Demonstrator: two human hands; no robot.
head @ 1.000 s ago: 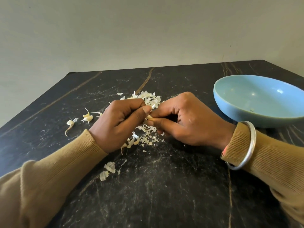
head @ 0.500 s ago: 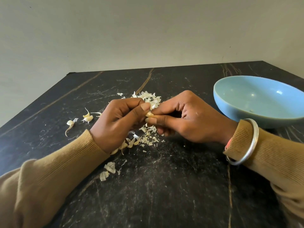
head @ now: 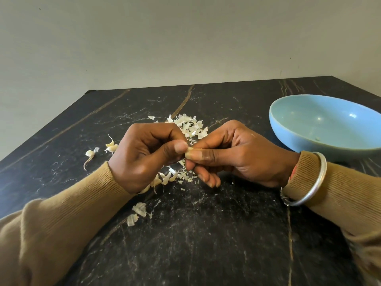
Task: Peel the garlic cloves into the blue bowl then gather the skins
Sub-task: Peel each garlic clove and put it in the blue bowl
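My left hand (head: 144, 155) and my right hand (head: 231, 155) meet above the middle of the black table, thumbs tip to tip. Between the thumbs a small pale garlic clove (head: 189, 149) is pinched; most of it is hidden by the fingers. Behind the hands lies a heap of white garlic skins (head: 190, 125), and more skins (head: 171, 176) are scattered under them. The blue bowl (head: 329, 145) stands at the right, just beyond my right wrist; a tiny speck lies inside it.
Unpeeled cloves (head: 111, 146) and one with a long stem (head: 89, 154) lie left of my left hand. Two skin pieces (head: 139, 210) lie nearer me. The dark marble table (head: 206, 244) ends at a plain wall behind.
Both hands have risen slightly and kept working the clove between the thumbs; the right wrist has shifted a little. The bowl and skins stay put.
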